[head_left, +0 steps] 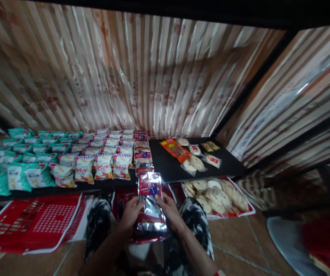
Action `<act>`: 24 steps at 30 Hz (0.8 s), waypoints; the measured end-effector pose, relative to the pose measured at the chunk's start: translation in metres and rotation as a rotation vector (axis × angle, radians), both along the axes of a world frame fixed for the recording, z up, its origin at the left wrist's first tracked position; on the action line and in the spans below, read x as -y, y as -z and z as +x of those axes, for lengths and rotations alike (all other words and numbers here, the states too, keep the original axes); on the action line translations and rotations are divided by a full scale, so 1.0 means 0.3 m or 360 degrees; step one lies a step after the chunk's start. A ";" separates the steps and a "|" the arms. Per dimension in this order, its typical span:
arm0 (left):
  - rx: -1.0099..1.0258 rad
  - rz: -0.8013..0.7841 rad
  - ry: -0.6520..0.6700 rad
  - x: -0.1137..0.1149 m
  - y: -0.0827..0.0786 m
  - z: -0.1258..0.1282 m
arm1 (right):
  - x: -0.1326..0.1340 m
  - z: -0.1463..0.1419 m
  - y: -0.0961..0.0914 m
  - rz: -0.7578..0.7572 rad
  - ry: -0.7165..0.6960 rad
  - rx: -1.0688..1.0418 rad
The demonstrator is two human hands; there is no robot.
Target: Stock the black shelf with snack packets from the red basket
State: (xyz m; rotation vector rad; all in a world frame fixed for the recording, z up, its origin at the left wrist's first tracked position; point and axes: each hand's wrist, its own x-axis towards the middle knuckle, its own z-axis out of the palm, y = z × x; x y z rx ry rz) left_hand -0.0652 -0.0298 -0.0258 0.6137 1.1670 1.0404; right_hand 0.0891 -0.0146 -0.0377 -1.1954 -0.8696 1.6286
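Observation:
Low in front of me, my left hand [132,211] and my right hand [169,210] hold a red-and-silver snack packet [150,188] from both sides, thumbs on its front. Its upper part is red with a blue figure; the lower part is shiny and silver. Whether more than one packet is in my hands, I cannot tell. Just beyond it, similar red packets [142,154] lie in a column on the black shelf [165,165]. Below my hands is a red basket [124,191], mostly hidden by them and my knees.
White-and-orange snack bags [84,168] and green bags [18,177] stand in rows at left. At right lie an orange packet [175,149] and several wrapped round pieces [197,163]. Red baskets stand below, one upright with pale rounds [219,195]. Striped sheeting [153,76] hangs behind.

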 end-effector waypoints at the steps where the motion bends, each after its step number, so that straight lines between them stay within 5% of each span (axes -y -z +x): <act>1: -0.0002 -0.0003 -0.0001 -0.005 -0.003 -0.012 | -0.009 -0.011 -0.002 0.0002 -0.0001 0.0014; 12: -0.0080 0.0182 0.0022 -0.074 -0.047 -0.073 | -0.081 -0.084 -0.078 0.0094 0.0051 0.0010; 18: -0.0186 0.0296 -0.0053 -0.125 -0.083 -0.045 | -0.070 -0.076 -0.102 0.0184 0.0039 0.0012; 24: -0.0336 0.0369 -0.0092 -0.230 -0.103 0.031 | -0.119 -0.021 -0.106 0.0310 0.0161 0.0357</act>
